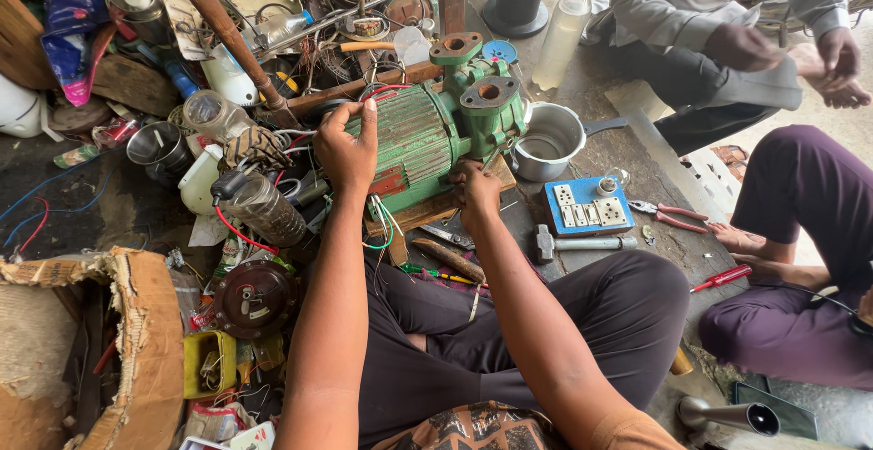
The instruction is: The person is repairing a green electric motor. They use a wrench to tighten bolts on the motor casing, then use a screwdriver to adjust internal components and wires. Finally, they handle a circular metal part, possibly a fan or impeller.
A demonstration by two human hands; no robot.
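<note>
Your left hand (pixel 346 152) sits at the rear end of the green pump (pixel 427 132), fingers pinched together on the thin wires (pixel 386 94) there; whether they truly grip, I cannot tell. Your right hand (pixel 476 188) is clamped on the pump's lower front edge, apparently steadying it. The pump lies on its side on a wooden board (pixel 427 212) just ahead of your knees, ports facing up. Just beside it are a steel pot (pixel 549 141), a blue socket board (pixel 588 205) and a hammer (pixel 577 244). The wire ends are too fine to trace. Two other people are cut off at the right edge.
</note>
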